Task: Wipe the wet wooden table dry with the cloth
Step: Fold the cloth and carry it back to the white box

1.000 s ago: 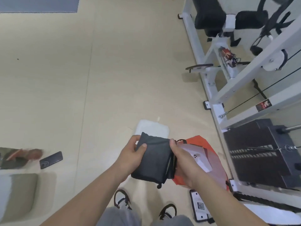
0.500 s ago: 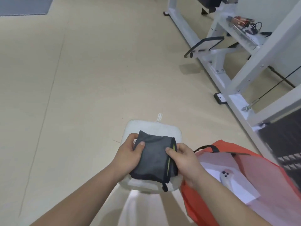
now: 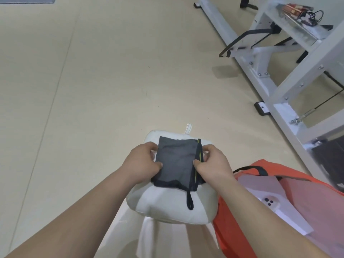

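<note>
A folded dark grey cloth (image 3: 176,162) with a black hem, a yellow-green stripe and a hanging black loop rests on a white cushioned stool (image 3: 167,205). My left hand (image 3: 141,162) pinches the cloth's left edge. My right hand (image 3: 212,164) pinches its right edge by the stripe. No wooden table is in view.
An orange bag (image 3: 290,200) holding white papers lies right of the stool. A white metal exercise-machine frame (image 3: 270,75) with black handles and cables runs along the right side. Beige floor (image 3: 93,81) stretches ahead and to the left.
The view has moved forward and down toward the stool. Both hands lowered the cloth from mid-air onto the stool's cushion, keeping hold of its two edges.
</note>
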`<state>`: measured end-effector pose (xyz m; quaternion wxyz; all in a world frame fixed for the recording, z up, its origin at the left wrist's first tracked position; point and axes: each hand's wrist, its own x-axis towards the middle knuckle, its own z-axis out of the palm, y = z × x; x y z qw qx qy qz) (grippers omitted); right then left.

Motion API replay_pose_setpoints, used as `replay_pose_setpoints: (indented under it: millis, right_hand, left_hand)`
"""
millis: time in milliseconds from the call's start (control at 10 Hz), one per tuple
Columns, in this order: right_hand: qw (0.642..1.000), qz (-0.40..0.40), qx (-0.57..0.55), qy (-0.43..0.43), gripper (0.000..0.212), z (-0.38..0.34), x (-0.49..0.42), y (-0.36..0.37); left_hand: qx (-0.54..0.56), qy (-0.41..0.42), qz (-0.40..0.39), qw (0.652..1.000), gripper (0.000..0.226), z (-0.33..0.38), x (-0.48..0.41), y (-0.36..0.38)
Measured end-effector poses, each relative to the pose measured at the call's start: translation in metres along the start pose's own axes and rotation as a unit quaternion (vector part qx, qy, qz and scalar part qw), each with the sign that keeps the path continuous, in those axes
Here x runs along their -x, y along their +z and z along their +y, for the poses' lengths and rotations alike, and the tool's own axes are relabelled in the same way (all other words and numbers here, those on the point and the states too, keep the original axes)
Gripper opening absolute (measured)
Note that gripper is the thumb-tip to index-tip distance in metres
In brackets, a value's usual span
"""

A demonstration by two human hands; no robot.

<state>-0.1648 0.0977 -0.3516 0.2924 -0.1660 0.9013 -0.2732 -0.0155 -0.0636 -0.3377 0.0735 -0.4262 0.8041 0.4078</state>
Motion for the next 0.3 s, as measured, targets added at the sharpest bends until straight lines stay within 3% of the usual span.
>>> replay_pose_setpoints:
  millis: [100,200,300]
  right_hand:
    - [0.991,0.019,0.124,-0.036,0.052,-0.01,0.008,-0.009]
    - [0.993,-0.023,0.094,-0.061,0.04,-0.027,0.014,-0.028]
    - [0.988,-0.064,-0.088,-0.111,0.024,-0.062,0.031,-0.079]
  left_hand:
    - [-0.029,0.06,0.053,0.996,0.038,0.009,-0.002,0.002]
    - [0.006,0.112,0.07,0.991,0.029,0.02,-0.001,0.006]
    - [0.018,0.179,0.082,0.98,0.029,0.033,0.002,0.011]
